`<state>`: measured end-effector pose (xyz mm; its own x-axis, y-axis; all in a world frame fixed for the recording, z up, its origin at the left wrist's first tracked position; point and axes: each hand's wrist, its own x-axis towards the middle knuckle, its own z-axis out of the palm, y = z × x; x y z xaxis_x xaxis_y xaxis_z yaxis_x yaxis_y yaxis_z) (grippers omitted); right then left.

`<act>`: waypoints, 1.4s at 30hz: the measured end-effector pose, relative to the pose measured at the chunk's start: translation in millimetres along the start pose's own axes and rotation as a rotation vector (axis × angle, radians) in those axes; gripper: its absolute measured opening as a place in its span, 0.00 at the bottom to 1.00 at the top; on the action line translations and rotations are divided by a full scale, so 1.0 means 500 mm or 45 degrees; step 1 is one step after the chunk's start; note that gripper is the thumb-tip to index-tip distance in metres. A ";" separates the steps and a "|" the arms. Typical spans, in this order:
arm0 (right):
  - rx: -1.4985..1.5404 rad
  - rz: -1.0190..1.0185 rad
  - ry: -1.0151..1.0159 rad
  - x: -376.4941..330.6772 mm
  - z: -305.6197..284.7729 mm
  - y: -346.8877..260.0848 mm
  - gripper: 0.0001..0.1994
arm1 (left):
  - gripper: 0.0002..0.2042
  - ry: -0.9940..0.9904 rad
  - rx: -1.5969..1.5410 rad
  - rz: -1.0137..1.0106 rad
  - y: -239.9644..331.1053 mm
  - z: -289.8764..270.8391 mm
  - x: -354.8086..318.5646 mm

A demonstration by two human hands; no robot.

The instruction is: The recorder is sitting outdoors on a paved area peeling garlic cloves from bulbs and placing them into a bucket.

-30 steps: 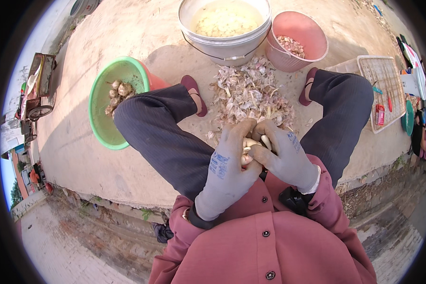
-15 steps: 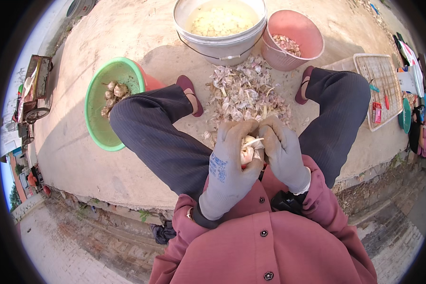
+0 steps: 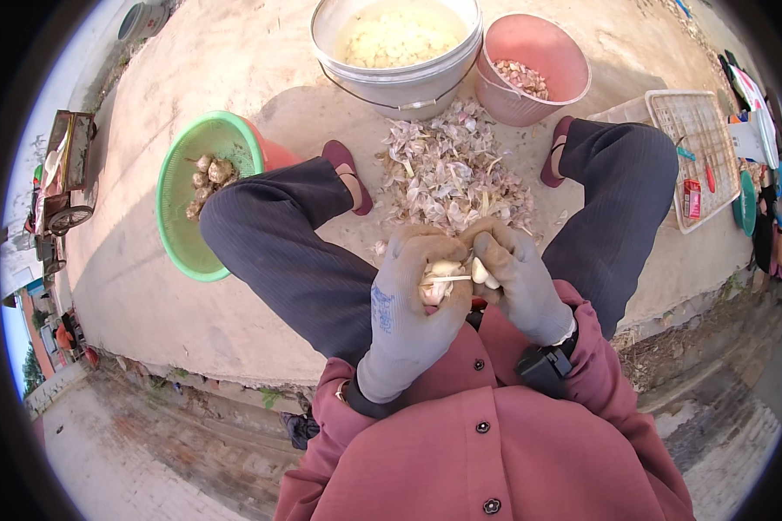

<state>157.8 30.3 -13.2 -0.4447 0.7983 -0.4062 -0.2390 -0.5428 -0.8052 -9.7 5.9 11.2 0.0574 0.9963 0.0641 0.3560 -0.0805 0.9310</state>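
Note:
In front of my lap, my gloved left hand (image 3: 415, 291) is closed round a partly opened garlic bulb (image 3: 436, 293) whose pale stem sticks out to the right. Close beside it, my gloved right hand (image 3: 514, 282) pinches pale garlic cloves (image 3: 482, 274) between thumb and fingers. Both gloves are grey with brown-stained fingers. Beyond my hands, a heap of garlic skins (image 3: 452, 169) lies on the ground between my feet.
A white bucket (image 3: 400, 95) of peeled cloves in liquid stands ahead, beside a pink bucket (image 3: 530, 104) of unpeeled cloves. To the left, a green basket (image 3: 178, 226) holds whole bulbs (image 3: 217, 169). A pale crate (image 3: 665, 108) carrying small tools lies at right.
My hands have drawn slightly apart. Pale cloves now show in my right fingers, away from the bulb, which stays in my left hand.

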 end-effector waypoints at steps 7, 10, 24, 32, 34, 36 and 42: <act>-0.184 0.038 0.037 0.002 0.010 -0.019 0.17 | 0.16 0.024 0.183 0.004 -0.014 -0.001 0.009; -0.100 0.150 -0.069 0.003 -0.018 -0.020 0.16 | 0.22 0.116 -0.122 -0.317 -0.012 -0.006 0.002; -0.309 -1.445 0.765 0.152 0.096 -0.300 0.21 | 0.22 0.154 -0.020 -0.282 -0.040 -0.012 0.000; -0.668 -0.925 0.416 0.171 0.041 -0.203 0.17 | 0.24 0.239 0.077 -0.052 -0.042 -0.022 0.016; -0.799 -0.617 0.230 0.099 0.036 -0.134 0.16 | 0.24 0.173 0.026 -0.120 -0.023 -0.021 0.015; -0.808 -0.411 0.173 0.045 0.037 -0.094 0.16 | 0.24 0.095 -0.019 -0.177 -0.017 -0.017 0.014; -0.849 -0.332 0.378 0.013 0.029 -0.029 0.19 | 0.26 -0.042 0.052 -0.163 -0.016 0.025 0.009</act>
<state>146.0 39.4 2.2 -0.1726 0.9663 -0.1908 0.3077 -0.1311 -0.9424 -0.6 10.6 -0.7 0.0393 0.9970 -0.0670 0.4001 0.0458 0.9153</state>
